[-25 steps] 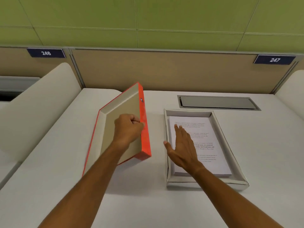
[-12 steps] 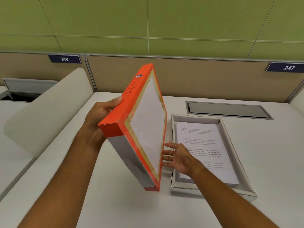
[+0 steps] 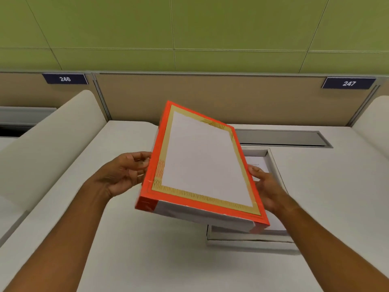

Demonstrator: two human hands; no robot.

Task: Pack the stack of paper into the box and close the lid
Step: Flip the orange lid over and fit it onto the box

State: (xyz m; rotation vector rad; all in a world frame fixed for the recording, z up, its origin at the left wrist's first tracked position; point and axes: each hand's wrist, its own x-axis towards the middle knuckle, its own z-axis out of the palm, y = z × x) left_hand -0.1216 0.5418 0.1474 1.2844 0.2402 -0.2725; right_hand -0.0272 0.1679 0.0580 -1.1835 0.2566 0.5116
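Both hands, left (image 3: pixel 124 173) and right (image 3: pixel 266 186), clamp the orange lid (image 3: pixel 202 165) by its long sides; it hangs tilted, left of and above the box (image 3: pixel 273 234), long axes nearly parallel.

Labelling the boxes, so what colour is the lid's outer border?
Bright orange on the lid, around a tan band and white centre; clearest in the head view.

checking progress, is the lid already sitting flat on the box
No, both hands hold the orange lid tilted in the air above the open box.
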